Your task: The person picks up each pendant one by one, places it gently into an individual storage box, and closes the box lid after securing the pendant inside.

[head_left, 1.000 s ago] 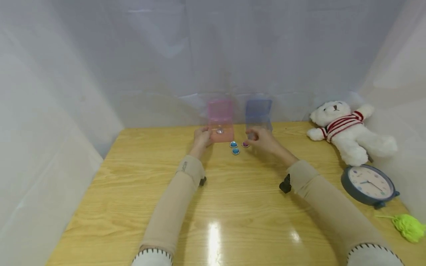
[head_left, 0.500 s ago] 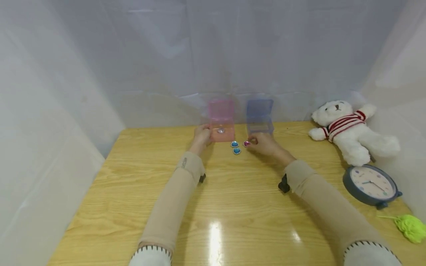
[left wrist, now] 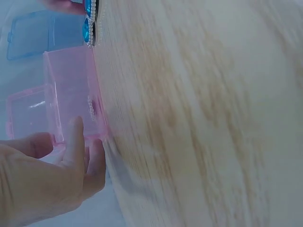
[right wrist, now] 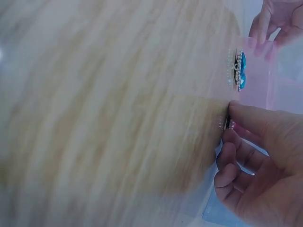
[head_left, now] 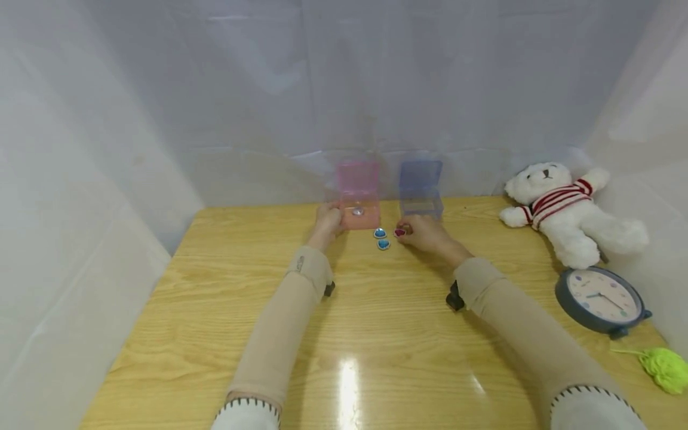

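Note:
Near the table's far edge stands a clear pink plastic box [head_left: 361, 220], lid up, with a pale gem [head_left: 358, 211] inside. My left hand [head_left: 328, 222] holds its left side, thumb and fingers about the wall in the left wrist view. With thumb and index finger, my right hand [head_left: 426, 233] pinches a dark pink gem [head_left: 399, 232] at the table surface; in the right wrist view the fingertips partly hide it. Two blue gems with beaded rims, one farther back [head_left: 380, 233] and one nearer [head_left: 383, 244], lie between the hands.
A clear blue box [head_left: 421, 206] stands lid up behind my right hand. Along the right side are a white teddy bear [head_left: 561, 206] in a striped top, a round clock [head_left: 602, 298] and a ball of green yarn [head_left: 663, 369]. White sheeting [head_left: 258, 107] hangs behind the wooden table [head_left: 215, 286].
My right hand has come down and slightly nearer, off the front of the blue box, and its fingertips now pinch the pink gem. My left hand stays at the pink box.

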A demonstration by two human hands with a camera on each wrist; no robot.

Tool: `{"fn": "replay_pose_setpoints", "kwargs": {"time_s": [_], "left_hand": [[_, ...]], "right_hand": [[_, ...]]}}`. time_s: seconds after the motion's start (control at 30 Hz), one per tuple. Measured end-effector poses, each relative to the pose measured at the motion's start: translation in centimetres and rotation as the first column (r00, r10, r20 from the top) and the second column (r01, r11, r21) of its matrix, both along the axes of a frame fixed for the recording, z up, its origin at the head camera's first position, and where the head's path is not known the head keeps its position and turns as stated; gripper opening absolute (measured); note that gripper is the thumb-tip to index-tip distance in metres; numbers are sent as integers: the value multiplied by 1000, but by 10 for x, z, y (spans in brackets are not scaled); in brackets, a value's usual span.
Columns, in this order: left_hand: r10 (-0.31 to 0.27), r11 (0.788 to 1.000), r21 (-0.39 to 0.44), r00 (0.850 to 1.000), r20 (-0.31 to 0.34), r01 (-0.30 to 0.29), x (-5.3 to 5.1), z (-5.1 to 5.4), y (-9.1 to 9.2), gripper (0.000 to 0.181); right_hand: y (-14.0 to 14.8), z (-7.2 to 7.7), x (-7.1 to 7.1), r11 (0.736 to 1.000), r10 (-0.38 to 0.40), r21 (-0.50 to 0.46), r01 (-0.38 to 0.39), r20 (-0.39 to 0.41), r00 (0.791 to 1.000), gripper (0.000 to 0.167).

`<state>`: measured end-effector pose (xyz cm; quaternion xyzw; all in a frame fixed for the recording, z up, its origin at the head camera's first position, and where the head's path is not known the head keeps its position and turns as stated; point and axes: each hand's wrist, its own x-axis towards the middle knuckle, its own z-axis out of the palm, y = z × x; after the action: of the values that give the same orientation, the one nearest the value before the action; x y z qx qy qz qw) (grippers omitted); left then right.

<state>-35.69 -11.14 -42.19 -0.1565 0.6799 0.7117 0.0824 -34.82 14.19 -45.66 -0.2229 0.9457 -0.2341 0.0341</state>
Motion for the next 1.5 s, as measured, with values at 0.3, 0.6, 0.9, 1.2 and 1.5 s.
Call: {"fn": "replay_pose_setpoints", "kwargs": {"time_s": [0.3,0.6,0.9,1.2,1.5], "left_hand": [[16,1000,11,1000,-2,-16,2,-2,1,51],[30,999,37,999,-26,-29,3,-5,2,54],[37,999,39,999,-10,-37,1,-6,1,53],[25,999,25,1000,-17,-24,1,-4,0,52],[31,999,45,999,-13,-30,2,-4,2,51]], "right_hand": [[-3,0,-1,998,-39,46,39,-8,999,23],[-3,-1,-1,990,-10,141,22,-88,996,25],[-3,1,5,1000,26,-1,-26,-43,999,20],[-6,19,7,988,10,-154,-14,-27,1000,19],[-14,36,2,979,42,-196,-63,-105,994,23]]}}
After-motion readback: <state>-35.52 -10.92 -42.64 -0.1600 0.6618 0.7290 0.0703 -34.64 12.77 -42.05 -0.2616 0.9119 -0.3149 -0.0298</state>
